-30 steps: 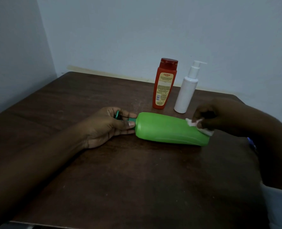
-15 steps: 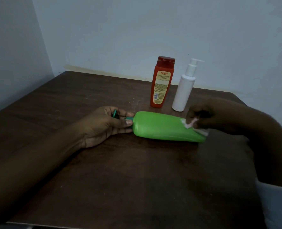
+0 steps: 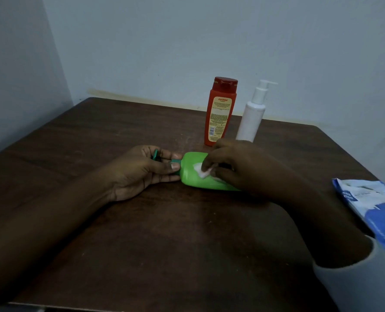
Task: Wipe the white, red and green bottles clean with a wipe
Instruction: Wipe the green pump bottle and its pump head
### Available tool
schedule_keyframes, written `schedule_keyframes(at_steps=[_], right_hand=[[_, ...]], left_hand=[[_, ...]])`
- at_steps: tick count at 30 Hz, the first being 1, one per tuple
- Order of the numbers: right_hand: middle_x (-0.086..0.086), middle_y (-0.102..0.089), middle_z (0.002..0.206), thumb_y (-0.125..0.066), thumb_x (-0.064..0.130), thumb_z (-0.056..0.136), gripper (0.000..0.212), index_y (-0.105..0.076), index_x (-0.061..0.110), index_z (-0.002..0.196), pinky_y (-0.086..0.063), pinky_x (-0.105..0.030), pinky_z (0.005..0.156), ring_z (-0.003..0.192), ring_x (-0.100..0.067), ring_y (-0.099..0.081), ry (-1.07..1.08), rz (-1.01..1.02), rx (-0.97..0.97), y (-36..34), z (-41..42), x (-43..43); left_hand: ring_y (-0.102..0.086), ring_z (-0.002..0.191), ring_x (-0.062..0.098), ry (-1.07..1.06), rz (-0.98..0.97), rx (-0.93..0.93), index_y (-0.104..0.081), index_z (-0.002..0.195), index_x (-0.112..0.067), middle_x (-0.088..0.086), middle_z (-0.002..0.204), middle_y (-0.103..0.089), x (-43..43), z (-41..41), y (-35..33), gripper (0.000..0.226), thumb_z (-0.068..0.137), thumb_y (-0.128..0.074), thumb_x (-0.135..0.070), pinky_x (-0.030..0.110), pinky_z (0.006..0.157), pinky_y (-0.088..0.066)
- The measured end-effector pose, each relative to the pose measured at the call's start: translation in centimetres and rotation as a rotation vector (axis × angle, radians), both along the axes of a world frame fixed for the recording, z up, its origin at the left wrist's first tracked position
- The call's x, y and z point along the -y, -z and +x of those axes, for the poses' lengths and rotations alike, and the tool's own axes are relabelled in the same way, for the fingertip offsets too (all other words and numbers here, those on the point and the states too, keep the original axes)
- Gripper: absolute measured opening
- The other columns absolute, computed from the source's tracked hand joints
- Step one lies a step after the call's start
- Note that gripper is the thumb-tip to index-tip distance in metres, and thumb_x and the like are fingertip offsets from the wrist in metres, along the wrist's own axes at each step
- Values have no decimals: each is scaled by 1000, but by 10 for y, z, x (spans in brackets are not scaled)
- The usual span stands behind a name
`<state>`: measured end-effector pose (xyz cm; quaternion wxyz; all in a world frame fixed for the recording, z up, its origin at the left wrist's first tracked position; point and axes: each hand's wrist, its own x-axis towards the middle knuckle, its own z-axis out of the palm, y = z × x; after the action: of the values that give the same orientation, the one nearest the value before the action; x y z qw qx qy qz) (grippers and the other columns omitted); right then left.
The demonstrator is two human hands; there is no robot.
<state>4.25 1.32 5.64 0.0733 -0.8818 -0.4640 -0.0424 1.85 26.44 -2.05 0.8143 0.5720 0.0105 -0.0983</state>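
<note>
a dark wooden desk (image 3: pixel 164 244) is being seen from above in dim light, with pale walls behind. a green bottle (image 3: pixel 192 176) is being held down on its side near the middle of the desk, its dark green cap (image 3: pixel 175 162) pointing toward the left edge and its base hidden under the right hand. the cap end is being gripped by the left hand (image 3: pixel 142 170), its fingers curled round the neck and the thumb laid along the top; a flip lid appears to be standing open between the fingers. a small crumpled white wipe (image 3: pixel 202 171) is being pinched by the bunched fingertips of the right hand (image 3: pixel 236 167) and pressed onto the bottle's upper face, just beside its shoulder.

a red bottle (image 3: pixel 220 113) and a white bottle (image 3: pixel 252 118) with a pump top are being shown standing upright, side by side, near the far edge, right of centre; neither is being touched. a blue and white wipes packet (image 3: pixel 371 203) is being shown at the right edge.

judging from this, the green bottle is being wiped now, and its underside, resting on the desk, is likely not yet reached. whether the red and white bottles are already clean cannot be told, so up to two may be waiting.
</note>
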Motion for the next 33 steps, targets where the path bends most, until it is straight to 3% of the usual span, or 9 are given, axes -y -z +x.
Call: schedule_keyframes(at_steps=[3,8,13,17,21,24,27,31,33], right_hand=[[22,-52,101,-65,25,91,17,-66,33,106,-33,-6,73,88,13,-48,69,-84,-89,-13,5,27],[22,-60,100,-70,20,89,21,-68,37,101,-35,-7,67,88,7,-54,258,-258,-205,-33,15,70],[22,-55,100,-66,26,90,17,-66,37,104,-37,-10,76,91,10,-52,106,-89,-96,-17,4,36],[13,-54,110,-61,26,95,20,-68,30,113,-43,-12,79,97,-2,-54,-9,17,-26,2,-12,-10],[11,-54,114,-62,26,94,19,-67,29,112,-38,-9,80,102,-4,-53,-22,-131,-59,-3,-10,-4],[21,-49,102,-66,26,92,15,-66,34,105,-31,-6,75,94,2,-48,81,-305,-138,-20,-1,32],[19,-54,102,-68,27,90,17,-63,40,98,-33,-6,72,91,4,-50,185,-371,-186,-30,4,52],[23,-50,102,-67,31,91,15,-65,37,104,-32,-4,74,100,2,-51,99,-282,-77,-20,0,34],[16,-52,111,-64,30,93,19,-65,33,111,-33,-6,77,102,0,-51,29,-191,-27,-10,-5,14]], left_hand=[[-75,105,28,18,1,6,-64,117,13,22,120,-74,3,1,-1,46,74,-74,3,33,79,-63],[-75,107,29,9,3,-4,-59,126,16,22,120,-73,4,-1,-2,55,74,-74,1,33,80,-63],[-76,104,27,3,3,-7,-58,126,16,20,116,-75,1,-2,-2,56,74,-74,1,31,78,-63],[-75,107,28,22,3,-6,-59,127,15,21,120,-74,-1,-1,-3,53,77,-73,2,32,81,-63],[-75,105,27,21,2,-12,-64,121,11,20,117,-75,1,0,-2,47,76,-73,2,32,79,-63],[-77,101,25,18,0,-3,-69,111,8,18,112,-77,3,-1,-2,38,74,-74,2,30,76,-63],[-77,100,25,10,-3,-3,-68,112,8,18,113,-77,4,-1,-3,41,73,-74,1,30,74,-63],[-77,99,25,-3,1,-6,-69,111,7,18,112,-77,1,-3,-2,39,73,-74,1,29,74,-63],[-77,99,24,-3,6,-4,-69,110,7,18,112,-77,0,-3,-3,38,73,-74,1,30,75,-63]])
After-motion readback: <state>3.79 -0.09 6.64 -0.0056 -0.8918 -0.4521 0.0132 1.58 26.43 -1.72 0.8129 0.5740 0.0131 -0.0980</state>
